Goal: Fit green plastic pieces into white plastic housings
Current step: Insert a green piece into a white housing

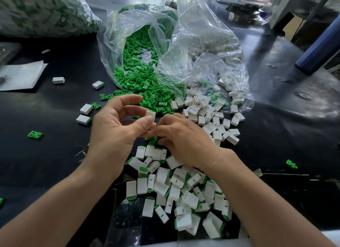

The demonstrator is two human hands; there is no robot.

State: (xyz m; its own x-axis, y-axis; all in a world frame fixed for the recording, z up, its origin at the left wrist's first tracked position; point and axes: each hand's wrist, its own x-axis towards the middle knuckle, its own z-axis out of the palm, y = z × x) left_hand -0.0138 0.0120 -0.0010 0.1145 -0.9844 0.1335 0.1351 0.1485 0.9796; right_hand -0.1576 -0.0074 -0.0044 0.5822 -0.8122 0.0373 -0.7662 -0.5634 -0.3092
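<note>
My left hand [117, 125] pinches a small white housing [150, 115] between thumb and fingers above the black table. My right hand [180, 136] meets it from the right, fingers curled; a sliver of green [148, 131] shows at its fingertips, mostly hidden. Loose green pieces [139, 77] spill from an open clear bag behind the hands. Empty white housings [207, 116] lie in a heap to the right of them. Fitted housings with green ends [176, 187] are piled under my wrists.
A second clear bag [207, 44] holds more white housings at back right. A large filled bag [46, 11] sits at back left, white paper [20, 75] at left, a blue cylinder [320, 48] at right. Stray housings [85, 108] and green pieces [35, 134] dot the black table [55, 164].
</note>
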